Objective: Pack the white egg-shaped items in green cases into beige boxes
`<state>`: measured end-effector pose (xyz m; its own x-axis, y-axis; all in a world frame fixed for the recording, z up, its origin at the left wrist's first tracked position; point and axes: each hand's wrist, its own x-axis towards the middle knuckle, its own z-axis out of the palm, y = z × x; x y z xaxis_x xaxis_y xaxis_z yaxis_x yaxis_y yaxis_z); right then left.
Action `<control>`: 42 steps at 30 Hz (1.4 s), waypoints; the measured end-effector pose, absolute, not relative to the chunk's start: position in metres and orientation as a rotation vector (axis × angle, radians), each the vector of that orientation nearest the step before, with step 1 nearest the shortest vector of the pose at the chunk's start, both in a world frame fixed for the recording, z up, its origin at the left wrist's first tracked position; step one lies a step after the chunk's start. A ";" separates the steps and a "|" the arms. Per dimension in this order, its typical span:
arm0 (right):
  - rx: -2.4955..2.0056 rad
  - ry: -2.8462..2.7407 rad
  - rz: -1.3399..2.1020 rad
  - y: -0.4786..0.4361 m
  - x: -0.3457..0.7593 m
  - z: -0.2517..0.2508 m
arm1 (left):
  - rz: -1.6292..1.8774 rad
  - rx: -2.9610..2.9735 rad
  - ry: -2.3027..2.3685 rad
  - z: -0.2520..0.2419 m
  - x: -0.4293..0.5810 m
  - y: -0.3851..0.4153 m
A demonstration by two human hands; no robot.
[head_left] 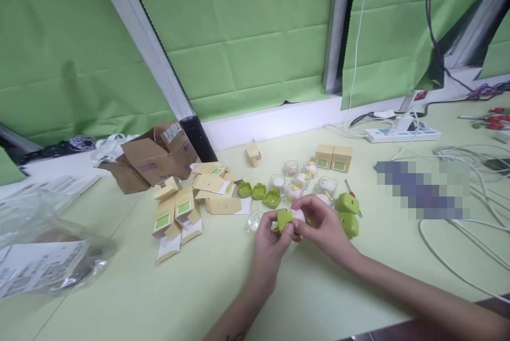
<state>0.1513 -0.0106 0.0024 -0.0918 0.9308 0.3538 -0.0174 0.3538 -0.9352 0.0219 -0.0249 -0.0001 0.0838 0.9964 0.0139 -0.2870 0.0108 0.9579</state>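
Near the middle of the table, my left hand (pixel 271 240) pinches a small green case (pixel 283 219). Right beside it, my right hand (pixel 323 224) has its fingers closed on a small pale round piece (pixel 298 215), which touches the green case. Behind my hands lie three open green cups (pixel 258 190) and several clear cases (pixel 294 190) with pale contents. A clear cup (pixel 254 221) stands just left of my left hand. Two green cases (pixel 348 203) rest beyond my right hand, beside a thin tool (pixel 349 188) with a red part.
Opened small cartons (pixel 175 212) and a brown box (pixel 159 152) are at the left, with a plastic bag (pixel 51 250) nearer. Two small boxes (pixel 333 158) stand at the back. A power strip (pixel 402 135) and loose cables (pixel 438 256) lie on the right.
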 end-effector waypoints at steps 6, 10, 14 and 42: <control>-0.962 -1.206 0.901 0.004 0.171 0.009 | 1.283 0.965 0.911 -0.002 0.014 -0.026; -0.841 -1.467 0.903 0.000 0.173 0.013 | 1.181 0.850 0.886 0.000 0.017 -0.027; -0.712 -1.840 0.759 -0.011 0.163 0.014 | 1.161 0.757 0.756 -0.004 0.020 -0.028; -0.705 -2.014 0.585 -0.014 0.164 0.001 | 1.060 0.823 0.483 -0.017 0.015 -0.030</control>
<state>0.1640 -0.0144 0.0015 -0.4361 0.6755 0.5945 0.2522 0.7260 -0.6398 0.0149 -0.0304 -0.0174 0.4288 0.9028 0.0321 -0.5686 0.2421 0.7862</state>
